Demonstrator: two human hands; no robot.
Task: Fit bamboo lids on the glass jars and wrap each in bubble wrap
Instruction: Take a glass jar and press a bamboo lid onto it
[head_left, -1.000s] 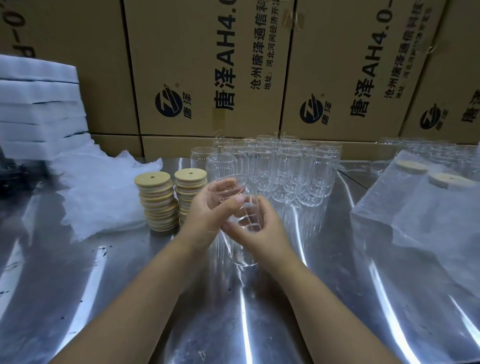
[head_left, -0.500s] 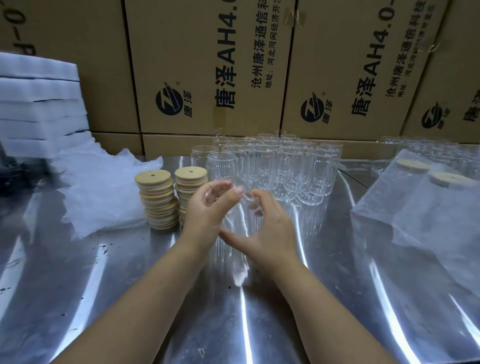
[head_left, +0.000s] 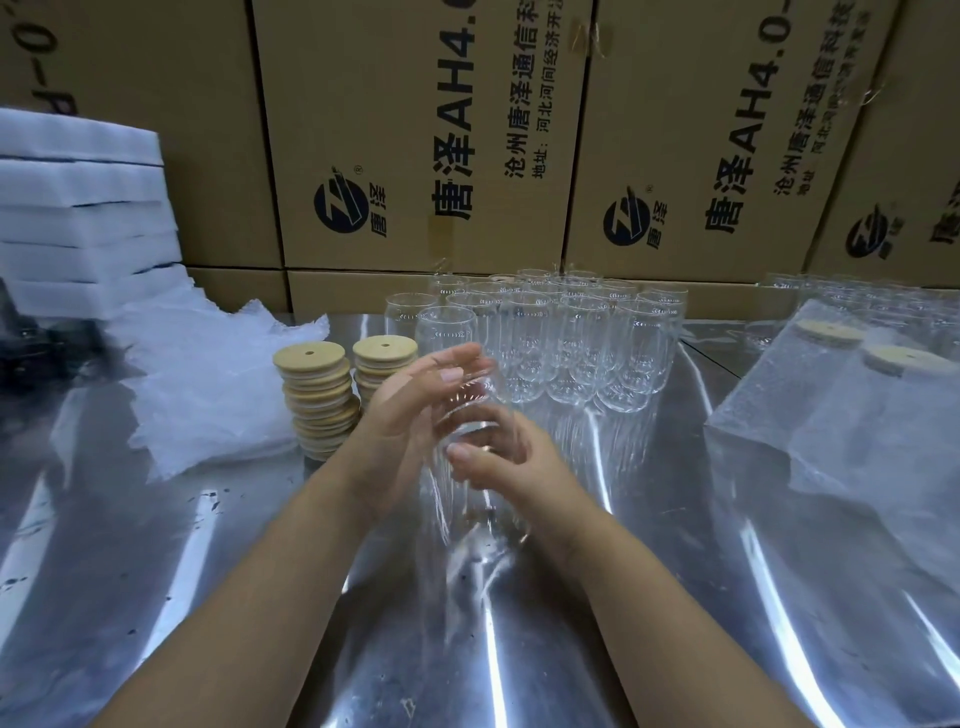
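Note:
Both of my hands hold one clear glass jar (head_left: 470, 402) above the shiny metal table (head_left: 218, 571). My left hand (head_left: 405, 415) lies against the jar's left side with its fingers stretched across the upper part. My right hand (head_left: 506, 460) cups the jar from below and to the right. The jar has no lid and looks blurred. Two stacks of round bamboo lids (head_left: 318, 400) (head_left: 383, 353) stand just left of my hands. A cluster of several empty glass jars (head_left: 566, 338) stands behind them. A heap of bubble wrap (head_left: 208, 384) lies to the left.
Two lidded jars in bubble wrap (head_left: 831, 374) stand at the right, with more bare jars (head_left: 852, 296) behind. White foam sheets (head_left: 78, 208) are stacked at the far left. Printed cardboard boxes (head_left: 415, 130) form a wall behind the table.
The jar has been turned between my hands. My left fingers have stretched out across its upper part, and my right hand has dropped lower beneath it.

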